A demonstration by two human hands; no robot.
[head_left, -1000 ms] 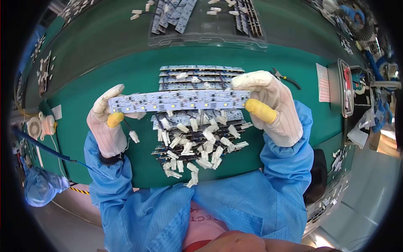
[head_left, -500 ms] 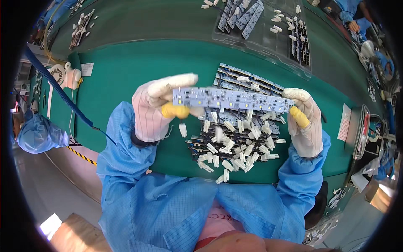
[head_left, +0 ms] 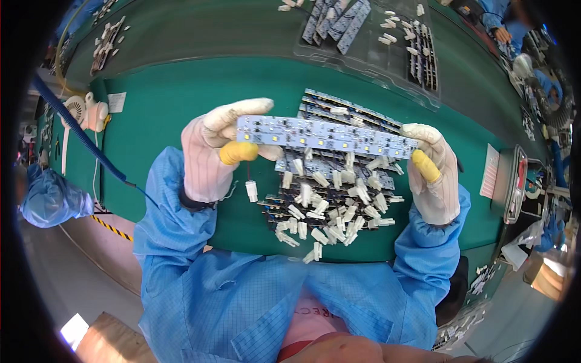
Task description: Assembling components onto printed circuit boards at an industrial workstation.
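Note:
A long, narrow LED circuit board (head_left: 327,136) is held up in front of me, its component side showing. My left hand (head_left: 221,142), in a white glove with a yellow thumb cover, grips the board's left end. The right end is pinched by my right hand (head_left: 431,166), gloved the same way. Below the left end dangles a white connector (head_left: 252,192) on a thin wire. Under and behind the raised board lies a pile of similar boards (head_left: 339,112), with many white connectors (head_left: 330,215) heaped at its near side.
On the dark strip beyond the green mat (head_left: 157,97) sits a clear plastic tray (head_left: 387,66) holding more boards. A small fan (head_left: 75,112) and a blue coiled hose (head_left: 91,145) are at the left. A metal-edged box (head_left: 514,181) stands at the right.
Both hands still hold the board by its ends. The whole scene has shifted slightly left in view, and the dangling connector looks sharper now.

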